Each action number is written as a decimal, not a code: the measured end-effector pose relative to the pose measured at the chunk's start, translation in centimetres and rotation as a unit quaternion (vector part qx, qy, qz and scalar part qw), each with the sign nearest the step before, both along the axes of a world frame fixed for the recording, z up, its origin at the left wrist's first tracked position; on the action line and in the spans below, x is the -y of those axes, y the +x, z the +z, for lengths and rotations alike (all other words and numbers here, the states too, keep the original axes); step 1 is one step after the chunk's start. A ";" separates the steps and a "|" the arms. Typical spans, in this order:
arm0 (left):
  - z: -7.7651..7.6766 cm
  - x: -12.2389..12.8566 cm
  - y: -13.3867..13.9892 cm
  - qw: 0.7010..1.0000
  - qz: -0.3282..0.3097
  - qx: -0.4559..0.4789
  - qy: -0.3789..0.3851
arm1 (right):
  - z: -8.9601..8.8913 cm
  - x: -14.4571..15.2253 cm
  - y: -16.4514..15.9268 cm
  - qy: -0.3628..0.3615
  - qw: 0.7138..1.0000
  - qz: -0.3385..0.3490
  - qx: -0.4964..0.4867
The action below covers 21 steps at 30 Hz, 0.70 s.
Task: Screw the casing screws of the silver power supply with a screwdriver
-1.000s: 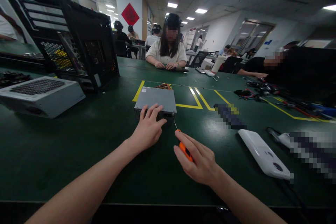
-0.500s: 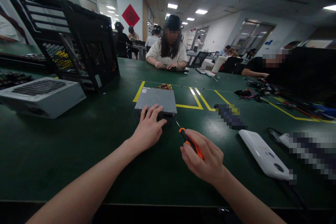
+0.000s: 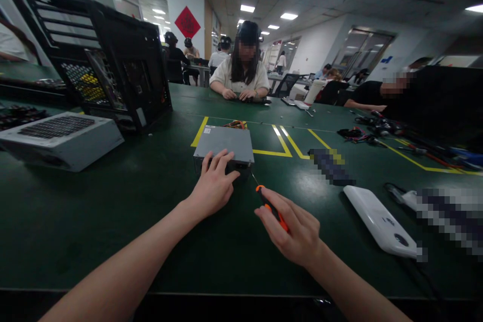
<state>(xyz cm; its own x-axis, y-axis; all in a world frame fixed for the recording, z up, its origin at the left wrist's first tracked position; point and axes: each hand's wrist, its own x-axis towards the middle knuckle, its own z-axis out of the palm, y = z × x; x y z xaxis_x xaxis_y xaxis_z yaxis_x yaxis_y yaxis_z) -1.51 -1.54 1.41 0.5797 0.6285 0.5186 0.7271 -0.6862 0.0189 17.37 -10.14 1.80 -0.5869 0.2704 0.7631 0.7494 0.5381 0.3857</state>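
Observation:
A grey metal computer power supply [image 3: 226, 143] lies on the green table in front of me, with a coil of coloured wires behind it. My left hand [image 3: 213, 186] grips its near edge, several fingers spread on the top and the thumb at the front face. An orange and black screwdriver [image 3: 269, 206] is in my right hand [image 3: 296, 226], its handle held between thumb and fingers. Its thin shaft points up and left to the near right corner of the power supply. Whether the tip touches a screw is too small to tell.
On the left stand a black computer case [image 3: 109, 55] and a second power supply [image 3: 71, 138]. To the right lie a white device [image 3: 381, 221], a blurred-out dark item [image 3: 332, 166] and cables [image 3: 354, 135]. Across the table [image 3: 113, 241] sits a person [image 3: 241, 70].
My right hand has shifted slightly left, and its fingers have changed position on the screwdriver handle. The left hand and the power supply stay where they were.

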 end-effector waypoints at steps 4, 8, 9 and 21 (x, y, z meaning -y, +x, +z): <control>0.0 0.0 0.0 1.000 -0.001 0.005 0.004 | 0.0 0.0 0.0 -0.002 1.000 -0.016 -0.019; 0.0 0.0 0.1 1.000 0.001 0.009 0.005 | 0.0 0.0 0.0 -0.010 1.000 0.003 -0.003; 0.0 0.0 0.1 1.000 0.001 0.009 0.005 | 0.0 0.1 0.0 -0.006 1.000 0.001 0.000; 0.0 0.1 0.1 1.000 0.001 0.013 0.004 | 0.0 -0.1 0.1 0.006 1.000 -0.006 -0.009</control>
